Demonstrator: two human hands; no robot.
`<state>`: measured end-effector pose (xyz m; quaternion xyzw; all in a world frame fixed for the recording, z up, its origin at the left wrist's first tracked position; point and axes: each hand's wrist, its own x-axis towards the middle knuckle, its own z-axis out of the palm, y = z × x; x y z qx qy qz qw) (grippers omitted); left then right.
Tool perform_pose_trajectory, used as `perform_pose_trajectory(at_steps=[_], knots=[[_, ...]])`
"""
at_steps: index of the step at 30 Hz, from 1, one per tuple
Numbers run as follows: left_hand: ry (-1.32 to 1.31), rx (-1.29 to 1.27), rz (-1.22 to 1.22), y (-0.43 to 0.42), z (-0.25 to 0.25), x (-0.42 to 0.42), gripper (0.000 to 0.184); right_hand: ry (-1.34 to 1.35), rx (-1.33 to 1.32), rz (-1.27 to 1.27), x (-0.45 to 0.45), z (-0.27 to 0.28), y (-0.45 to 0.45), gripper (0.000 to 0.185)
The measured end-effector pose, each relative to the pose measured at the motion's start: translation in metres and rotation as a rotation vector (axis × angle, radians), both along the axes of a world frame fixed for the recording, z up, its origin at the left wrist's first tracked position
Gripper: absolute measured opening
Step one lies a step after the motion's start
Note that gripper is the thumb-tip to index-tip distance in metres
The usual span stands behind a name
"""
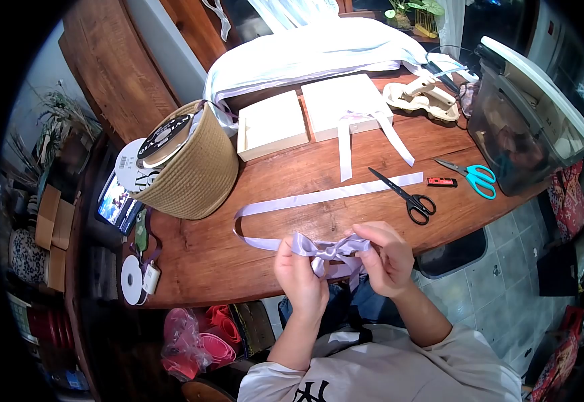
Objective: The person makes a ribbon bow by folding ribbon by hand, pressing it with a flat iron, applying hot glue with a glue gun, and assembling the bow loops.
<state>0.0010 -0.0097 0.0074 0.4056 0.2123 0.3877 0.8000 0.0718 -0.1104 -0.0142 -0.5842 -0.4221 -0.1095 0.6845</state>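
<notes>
A lavender ribbon bow (332, 250) is held between my two hands near the table's front edge. My left hand (300, 271) pinches its left loop, and my right hand (384, 260) pinches the right loop with thumb and fingers. Tails hang below the knot. From behind my left hand a long flat length of lavender ribbon (332, 195) curves over the tabletop and runs right toward the black scissors (409, 199). Beyond it stand two cream boxes; the right box (345, 100) carries a pale ribbon (345, 151) whose ends trail onto the wood.
Right of the black scissors lie a red-and-black small object (442, 182) and teal-handled scissors (478, 179). A clear lidded bin (520, 127) stands at the right edge. On the left are a woven basket (205, 167) with ribbon spools and a white spool (132, 278). A cardboard tray (426, 104) sits behind.
</notes>
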Motion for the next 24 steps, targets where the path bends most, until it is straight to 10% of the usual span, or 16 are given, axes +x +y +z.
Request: perform_pose_trajectory(at_steps=[5,8,15,24], knots=[[-0.065,0.272,-0.010,0.000,-0.019,-0.006,0.020,0.026,0.103,0.102,0.001,-0.009,0.008,0.020],[-0.096,0.508,0.128,-0.003,-0.034,-0.008,0.015,0.476,0.311,0.333,-0.012,-0.008,0.010,0.023],[-0.182,1.224,0.226,0.003,-0.031,-0.007,0.007,0.692,0.193,0.141,-0.019,-0.003,0.010,0.023],[-0.184,1.098,0.322,0.008,-0.046,-0.006,0.010,-0.001,0.044,-0.321,-0.017,-0.003,0.000,0.010]])
